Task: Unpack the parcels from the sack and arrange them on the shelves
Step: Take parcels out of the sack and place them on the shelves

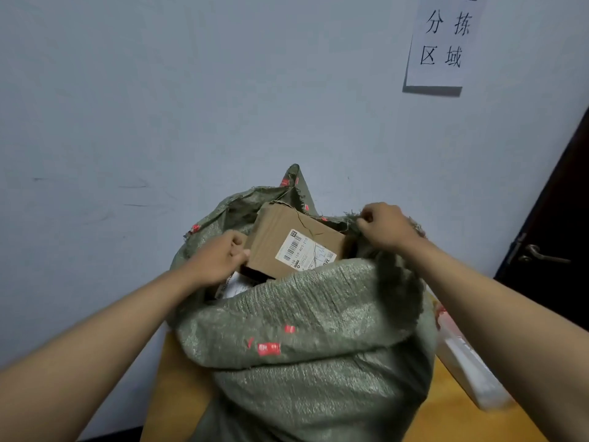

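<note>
Head view looks down on a green woven plastic sack point(306, 339) with red markings, standing against a pale wall. Inside its open mouth sits a brown cardboard parcel point(287, 240) bearing a white barcode label. At the sack's left rim, the left hand point(220, 260) grips the parcel's edge. The right hand point(385, 228) pinches the sack's frayed right rim.

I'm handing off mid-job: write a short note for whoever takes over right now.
Left hand: grip on the left edge of the brown cardboard box with a white barcode label, which sits in the mouth of the green woven sack.
Right hand: pinching the sack's frayed rim, holding it open.
Done: sack opened.
Left: lift the box out, shelve it, then the white parcel beneath. No shelves in view.
</note>
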